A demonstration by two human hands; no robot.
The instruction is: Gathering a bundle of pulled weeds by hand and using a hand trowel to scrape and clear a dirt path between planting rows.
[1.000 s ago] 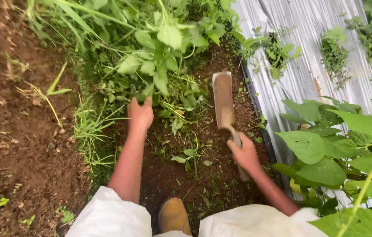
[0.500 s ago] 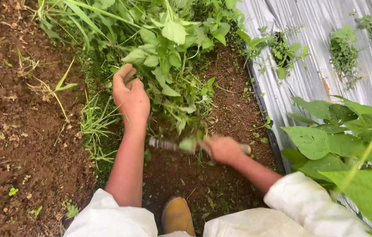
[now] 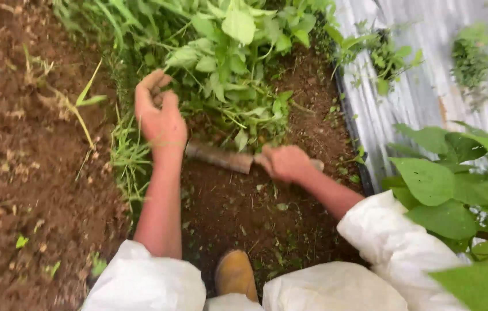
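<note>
My right hand grips the handle of a flat-bladed hand hoe. Its soil-caked blade lies sideways, pointing left, at the foot of a clump of leafy green weeds. My left hand is closed at the left edge of that clump, its fingers curled around stems; exactly what it holds is hard to make out. The blade tip ends just right of my left wrist. Both arms come out of white sleeves.
Bare brown soil spreads on the left, with grass tufts beside my left arm. Silver plastic mulch sheeting covers the ground on the right. Large green leaves overhang the lower right. My tan boot stands below.
The hoe swung down from upright on the right and now lies sideways at the weed base. My left hand moved up into the clump's left edge and closed.
</note>
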